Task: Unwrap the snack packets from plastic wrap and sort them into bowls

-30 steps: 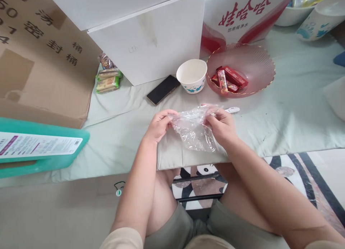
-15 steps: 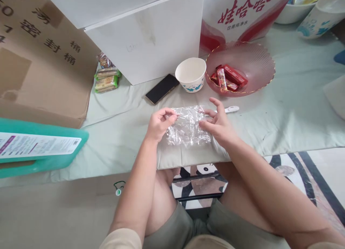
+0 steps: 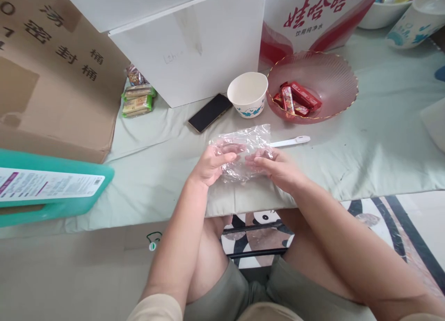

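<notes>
A crumpled clear plastic bag (image 3: 257, 135) spreads between my hands, just over the cloth near the table's front edge. My left hand (image 3: 212, 163) grips its left side, fingers behind the film and thumb in front. On the other side my right hand (image 3: 274, 166) holds it the same way, its fingers showing through the plastic. Beyond the right fingers lies a slim white tool (image 3: 292, 141) with a hole at its end; its left end is hidden by the bag. A white paper bowl (image 3: 248, 96) with a blue leaf pattern stands behind the bag, beside a black phone (image 3: 210, 113).
A pink scalloped bowl (image 3: 333, 98) holds several red wrapped snacks (image 3: 301, 98). White boxes (image 3: 194, 47) stand at the back. To the left are a cardboard box (image 3: 66, 103), wrapped snacks (image 3: 137, 105) and a teal jug (image 3: 100, 173). A patterned paper cup (image 3: 410, 29) lies far right.
My fingers have moved from the bag's edges to behind its film, and my right fingers have curled in. The bag has lifted at its far edge, and more of the white tool shows.
</notes>
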Demonstrator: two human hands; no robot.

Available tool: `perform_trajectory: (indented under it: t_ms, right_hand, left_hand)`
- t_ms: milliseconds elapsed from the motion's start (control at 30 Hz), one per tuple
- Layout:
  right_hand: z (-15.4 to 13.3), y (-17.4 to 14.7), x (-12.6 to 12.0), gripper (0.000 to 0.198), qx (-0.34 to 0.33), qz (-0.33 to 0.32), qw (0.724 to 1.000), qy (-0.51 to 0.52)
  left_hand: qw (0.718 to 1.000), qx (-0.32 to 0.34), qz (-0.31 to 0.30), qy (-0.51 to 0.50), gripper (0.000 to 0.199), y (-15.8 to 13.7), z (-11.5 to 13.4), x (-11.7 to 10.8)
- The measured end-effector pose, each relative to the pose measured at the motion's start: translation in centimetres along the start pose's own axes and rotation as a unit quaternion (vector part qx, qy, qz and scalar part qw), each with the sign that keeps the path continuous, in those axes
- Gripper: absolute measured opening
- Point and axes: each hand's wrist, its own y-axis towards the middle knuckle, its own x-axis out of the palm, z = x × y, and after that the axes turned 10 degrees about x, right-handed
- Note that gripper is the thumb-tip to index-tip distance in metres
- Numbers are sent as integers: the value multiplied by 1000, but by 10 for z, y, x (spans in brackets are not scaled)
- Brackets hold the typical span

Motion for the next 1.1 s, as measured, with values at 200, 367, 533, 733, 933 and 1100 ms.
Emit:
perform_trajectory:
  t_ms: [200, 367, 533, 733, 933, 1100]
  right_hand:
    - [-4, -2, -4, 31, 21, -4, 999, -37]
    - [-7, -2, 0, 31, 11, 29, 999, -38]
    - [-14, -2, 4, 29, -9, 31, 998, 52]
    - [-13, -2, -2, 24, -51, 38, 998, 15]
    - [-5, 5, 1, 44, -50, 89, 995, 13]
    - [-3, 4, 5, 18, -137, 193, 967, -96]
  left_hand:
    - [994, -36, 11, 101, 34, -2, -3, -4]
    - [989, -78, -45, 117, 39, -7, 8, -18]
    - [996, -42, -75, 41, 31, -10, 19, -29]
    - [998, -5, -38, 46, 29, -2, 13, -30]
    - [977, 83, -4, 197, 30, 1, 5, -22]
    - [887, 257, 191, 332, 22, -8, 0, 5]
